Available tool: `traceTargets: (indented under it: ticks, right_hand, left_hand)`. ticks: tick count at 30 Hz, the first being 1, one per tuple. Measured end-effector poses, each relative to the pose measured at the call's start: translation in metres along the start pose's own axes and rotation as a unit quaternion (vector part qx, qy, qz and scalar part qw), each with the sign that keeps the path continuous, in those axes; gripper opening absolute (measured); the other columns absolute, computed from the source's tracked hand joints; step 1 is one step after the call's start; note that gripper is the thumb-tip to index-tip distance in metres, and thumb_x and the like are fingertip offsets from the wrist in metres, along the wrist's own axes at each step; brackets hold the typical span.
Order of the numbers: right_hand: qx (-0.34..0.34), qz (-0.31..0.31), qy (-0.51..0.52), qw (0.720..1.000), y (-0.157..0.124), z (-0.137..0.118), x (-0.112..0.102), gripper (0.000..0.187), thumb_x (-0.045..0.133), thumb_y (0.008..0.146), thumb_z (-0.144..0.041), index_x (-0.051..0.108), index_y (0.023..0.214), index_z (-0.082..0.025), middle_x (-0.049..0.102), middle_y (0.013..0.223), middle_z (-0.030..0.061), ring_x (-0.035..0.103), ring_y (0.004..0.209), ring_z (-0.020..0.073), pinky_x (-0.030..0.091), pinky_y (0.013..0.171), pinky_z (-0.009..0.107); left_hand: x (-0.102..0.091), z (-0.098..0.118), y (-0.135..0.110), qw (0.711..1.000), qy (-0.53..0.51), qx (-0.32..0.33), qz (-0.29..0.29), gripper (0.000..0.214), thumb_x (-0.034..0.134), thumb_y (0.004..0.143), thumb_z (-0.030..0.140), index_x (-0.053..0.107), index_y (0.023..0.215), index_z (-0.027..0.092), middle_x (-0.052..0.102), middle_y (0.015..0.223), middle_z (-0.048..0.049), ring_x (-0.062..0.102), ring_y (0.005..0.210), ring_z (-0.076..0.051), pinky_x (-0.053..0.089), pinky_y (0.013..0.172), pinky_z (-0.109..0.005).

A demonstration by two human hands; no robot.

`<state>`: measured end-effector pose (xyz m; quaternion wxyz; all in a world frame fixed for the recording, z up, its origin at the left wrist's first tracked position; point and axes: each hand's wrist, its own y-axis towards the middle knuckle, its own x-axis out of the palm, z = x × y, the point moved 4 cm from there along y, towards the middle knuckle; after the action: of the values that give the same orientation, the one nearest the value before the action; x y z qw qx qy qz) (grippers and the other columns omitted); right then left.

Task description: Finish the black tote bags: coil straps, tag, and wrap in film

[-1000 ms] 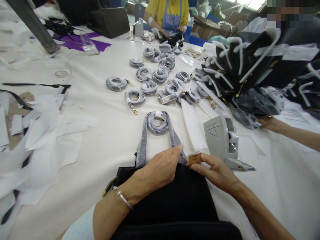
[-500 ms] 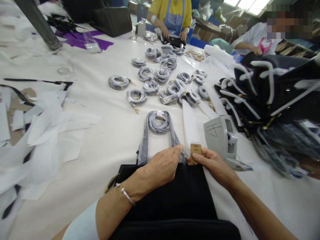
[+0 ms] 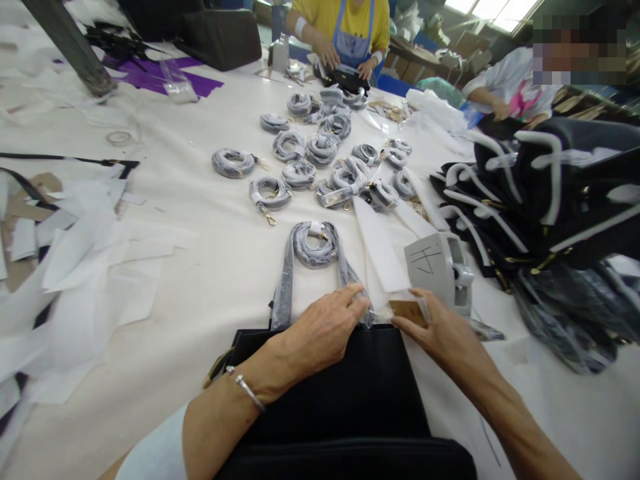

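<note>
A black handbag (image 3: 340,393) lies in front of me, its wrapped grey handle (image 3: 284,287) stretching away over the table. My left hand (image 3: 323,327) rests across the bag's top edge, its fingers closed at the right foot of the handle. Just right of it, my right hand (image 3: 440,327) pinches a brown hang tag (image 3: 409,311) between thumb and fingers. The tag is tilted, with a clear film at its right end. Inside the handle loop sits a coiled strap (image 3: 316,245) in grey wrapping.
Several wrapped strap coils (image 3: 299,174) spread beyond the bag. A grey tape dispenser (image 3: 437,270) stands by my right hand. Black bags (image 3: 545,180) are piled at right, paper scraps (image 3: 105,273) at left. A co-worker in a yellow top (image 3: 320,23) handles a black bag opposite.
The tag has turned from upright to lying sideways, and my right hand has shifted slightly right with it. My left hand stays at the handle foot, its fingers a little differently placed.
</note>
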<state>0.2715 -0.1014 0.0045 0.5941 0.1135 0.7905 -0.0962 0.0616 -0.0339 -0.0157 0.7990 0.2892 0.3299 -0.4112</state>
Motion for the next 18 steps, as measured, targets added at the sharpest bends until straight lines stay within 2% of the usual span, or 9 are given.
traceTargets:
  ticks: [2,3,4,6,8,10,13,15,18]
  right_hand:
    - [-0.059,0.130,-0.030,0.989,-0.005,-0.012,-0.025,0.052,0.067,0.078,-0.050,0.058,0.119,-0.020,0.066,0.106,0.0133,0.063,0.087,0.0303,0.049,0.079,0.043]
    - [-0.086,0.170,-0.027,0.981,-0.008,-0.020,-0.034,0.045,0.064,0.082,-0.046,0.058,0.119,-0.021,0.064,0.109,0.0138,0.062,0.094,0.0308,0.047,0.085,0.045]
    - [-0.115,0.184,-0.016,0.976,-0.010,-0.028,-0.038,0.033,0.061,0.086,-0.041,0.061,0.113,-0.022,0.064,0.107,0.0127,0.061,0.097,0.0299,0.045,0.089,0.044]
    - [-0.174,0.134,0.032,0.975,-0.009,-0.044,-0.033,0.013,0.058,0.089,-0.031,0.065,0.098,-0.025,0.066,0.097,0.0087,0.061,0.093,0.0258,0.046,0.088,0.040]
    - [-0.214,0.029,0.084,0.973,-0.005,-0.055,-0.015,0.010,0.055,0.091,-0.026,0.065,0.090,-0.025,0.067,0.088,0.0055,0.062,0.085,0.0220,0.049,0.082,0.036]
    - [-0.209,-0.055,0.110,0.970,0.001,-0.058,0.006,0.012,0.052,0.091,-0.023,0.064,0.088,-0.023,0.067,0.086,0.0042,0.063,0.082,0.0202,0.050,0.078,0.034]
    - [-0.175,-0.103,0.112,0.973,0.006,-0.054,0.022,0.010,0.053,0.090,-0.023,0.063,0.087,-0.022,0.067,0.084,0.0032,0.063,0.079,0.0191,0.050,0.075,0.033]
    - [-0.186,-0.118,0.119,0.968,0.005,-0.055,0.023,0.010,0.054,0.090,-0.024,0.064,0.088,-0.022,0.068,0.084,0.0030,0.063,0.080,0.0190,0.050,0.076,0.032]
    - [-0.218,-0.152,0.146,0.953,0.000,-0.061,0.015,0.012,0.053,0.091,-0.025,0.064,0.086,-0.023,0.069,0.088,0.0030,0.063,0.084,0.0187,0.050,0.080,0.031]
  left_hand:
    - [0.001,-0.001,0.002,1.000,-0.004,-0.004,-0.017,0.041,0.039,0.082,-0.001,0.050,0.117,0.016,0.056,0.126,-0.0122,0.054,0.118,-0.021,0.047,0.102,-0.036]
    - [0.003,-0.001,0.002,1.000,-0.005,-0.003,-0.025,0.039,0.040,0.082,-0.001,0.051,0.116,0.016,0.058,0.121,-0.0120,0.056,0.115,-0.022,0.047,0.101,-0.038]
    - [0.004,-0.002,0.002,1.000,-0.005,0.000,-0.029,0.039,0.040,0.083,0.000,0.050,0.117,0.016,0.060,0.118,-0.0120,0.057,0.114,-0.022,0.047,0.100,-0.039]
    - [0.007,-0.004,0.001,1.000,-0.008,0.007,-0.022,0.047,0.040,0.083,0.000,0.045,0.127,0.016,0.060,0.121,-0.0124,0.056,0.117,-0.022,0.045,0.101,-0.040]
    - [0.009,-0.005,0.000,1.000,-0.014,0.018,-0.015,0.058,0.039,0.083,-0.001,0.035,0.139,0.017,0.057,0.130,-0.0119,0.053,0.122,-0.020,0.044,0.102,-0.038]
    - [0.010,-0.006,-0.001,0.999,-0.011,0.030,-0.017,0.064,0.039,0.083,0.000,0.028,0.144,0.017,0.053,0.138,-0.0116,0.050,0.126,-0.019,0.042,0.104,-0.037]
    - [0.013,-0.007,-0.001,0.999,0.015,0.038,-0.027,0.059,0.040,0.083,0.002,0.037,0.140,0.014,0.050,0.142,-0.0124,0.045,0.132,-0.020,0.037,0.109,-0.038]
    - [0.013,-0.007,-0.001,0.998,0.023,0.042,-0.030,0.055,0.041,0.083,0.002,0.041,0.137,0.014,0.050,0.142,-0.0125,0.044,0.133,-0.020,0.033,0.111,-0.038]
    - [0.010,-0.006,0.001,0.999,0.017,0.036,-0.030,0.060,0.040,0.084,0.003,0.033,0.143,0.015,0.051,0.141,-0.0118,0.046,0.131,-0.019,0.036,0.108,-0.036]
